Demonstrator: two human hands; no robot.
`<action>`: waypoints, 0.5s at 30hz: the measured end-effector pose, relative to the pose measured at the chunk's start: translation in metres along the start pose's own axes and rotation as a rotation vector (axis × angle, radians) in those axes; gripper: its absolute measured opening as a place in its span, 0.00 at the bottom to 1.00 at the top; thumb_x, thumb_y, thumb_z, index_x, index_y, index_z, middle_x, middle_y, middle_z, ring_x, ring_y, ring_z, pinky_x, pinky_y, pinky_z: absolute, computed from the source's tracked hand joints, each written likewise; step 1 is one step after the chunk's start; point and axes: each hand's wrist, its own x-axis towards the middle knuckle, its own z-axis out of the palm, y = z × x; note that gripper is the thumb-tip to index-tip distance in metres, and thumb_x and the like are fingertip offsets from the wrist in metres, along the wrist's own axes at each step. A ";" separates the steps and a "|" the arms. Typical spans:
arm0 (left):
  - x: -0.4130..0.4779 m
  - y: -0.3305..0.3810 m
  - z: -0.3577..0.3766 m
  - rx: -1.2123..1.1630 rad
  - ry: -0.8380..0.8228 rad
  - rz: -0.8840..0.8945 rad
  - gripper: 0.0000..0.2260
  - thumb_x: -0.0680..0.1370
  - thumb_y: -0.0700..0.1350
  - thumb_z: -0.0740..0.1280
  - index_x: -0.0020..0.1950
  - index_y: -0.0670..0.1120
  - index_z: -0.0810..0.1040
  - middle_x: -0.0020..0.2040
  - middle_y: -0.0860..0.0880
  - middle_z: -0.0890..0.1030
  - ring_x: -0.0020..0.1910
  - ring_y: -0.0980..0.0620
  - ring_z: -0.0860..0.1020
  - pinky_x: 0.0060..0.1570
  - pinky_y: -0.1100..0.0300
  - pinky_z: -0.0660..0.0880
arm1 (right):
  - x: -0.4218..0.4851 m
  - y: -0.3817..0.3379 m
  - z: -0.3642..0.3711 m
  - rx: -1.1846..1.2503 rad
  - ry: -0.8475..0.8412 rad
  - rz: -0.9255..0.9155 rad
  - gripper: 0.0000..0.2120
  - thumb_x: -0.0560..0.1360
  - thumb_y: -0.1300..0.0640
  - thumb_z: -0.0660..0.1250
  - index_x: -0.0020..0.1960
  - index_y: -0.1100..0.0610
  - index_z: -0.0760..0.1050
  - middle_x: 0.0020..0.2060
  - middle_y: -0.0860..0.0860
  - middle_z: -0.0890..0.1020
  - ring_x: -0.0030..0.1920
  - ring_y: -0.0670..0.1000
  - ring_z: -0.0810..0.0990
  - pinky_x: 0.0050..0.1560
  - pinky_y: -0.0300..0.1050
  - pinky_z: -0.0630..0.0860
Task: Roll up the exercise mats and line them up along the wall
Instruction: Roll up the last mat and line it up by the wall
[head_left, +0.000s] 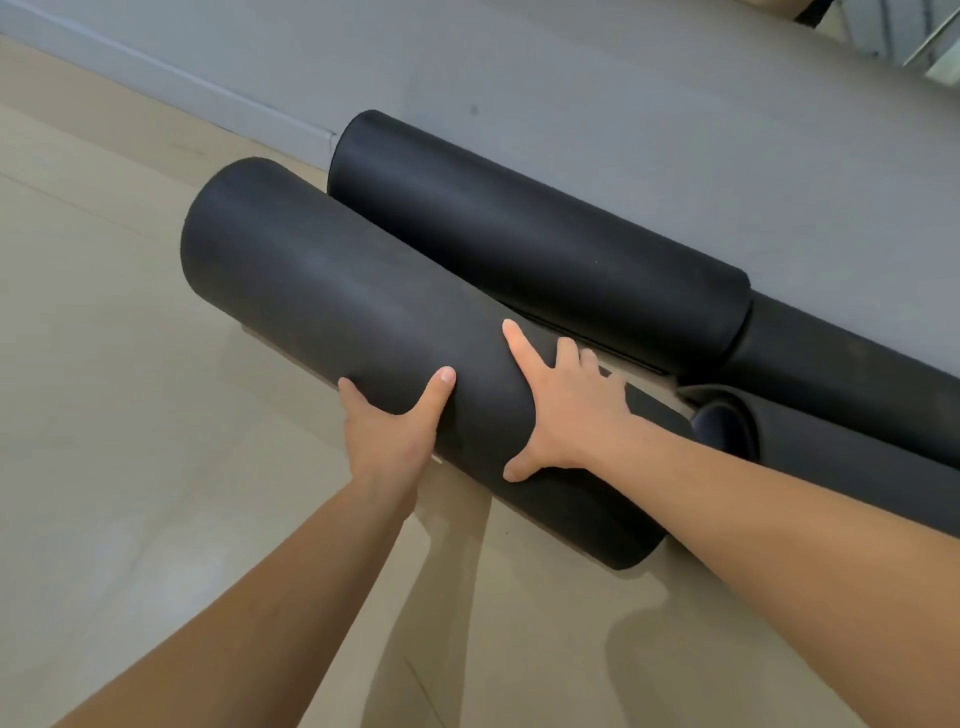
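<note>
A thick black rolled mat (332, 296) is held just above the beige floor, lying diagonally from upper left to lower right. My left hand (392, 431) grips it from underneath, thumb up over its near side. My right hand (563, 410) wraps over its top, fingers curled down its far side. Behind it a second rolled mat (535, 234) lies against the grey wall (623, 104). A third roll (852, 374) continues the row to the right. A fourth roll (831, 457), its open end showing, lies in front of that one, partly hidden by my right forearm.
Beige tiled floor (130, 415) stretches to the left and toward me. The grey wall has a light baseboard (208, 93) running along its foot. A bright window or mirror edge (930, 36) shows at the top right corner.
</note>
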 end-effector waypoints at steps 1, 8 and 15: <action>-0.003 -0.002 0.001 -0.006 -0.004 -0.015 0.47 0.71 0.62 0.80 0.83 0.55 0.58 0.76 0.57 0.71 0.75 0.47 0.72 0.73 0.46 0.72 | 0.001 0.002 -0.001 0.011 0.001 -0.007 0.75 0.58 0.28 0.82 0.80 0.37 0.26 0.80 0.59 0.58 0.79 0.65 0.63 0.71 0.72 0.70; 0.002 0.014 0.015 -0.034 -0.106 -0.046 0.40 0.70 0.59 0.82 0.77 0.51 0.67 0.68 0.57 0.77 0.67 0.49 0.76 0.69 0.48 0.76 | 0.019 0.026 -0.021 0.039 -0.007 -0.056 0.73 0.61 0.32 0.83 0.82 0.37 0.28 0.73 0.56 0.66 0.71 0.60 0.71 0.67 0.59 0.76; -0.002 0.011 0.036 -0.077 -0.359 -0.106 0.54 0.68 0.65 0.80 0.85 0.53 0.53 0.77 0.55 0.70 0.73 0.46 0.74 0.69 0.42 0.77 | 0.038 0.056 -0.042 -0.041 -0.008 -0.051 0.73 0.61 0.37 0.85 0.82 0.35 0.30 0.81 0.56 0.57 0.80 0.62 0.61 0.77 0.67 0.64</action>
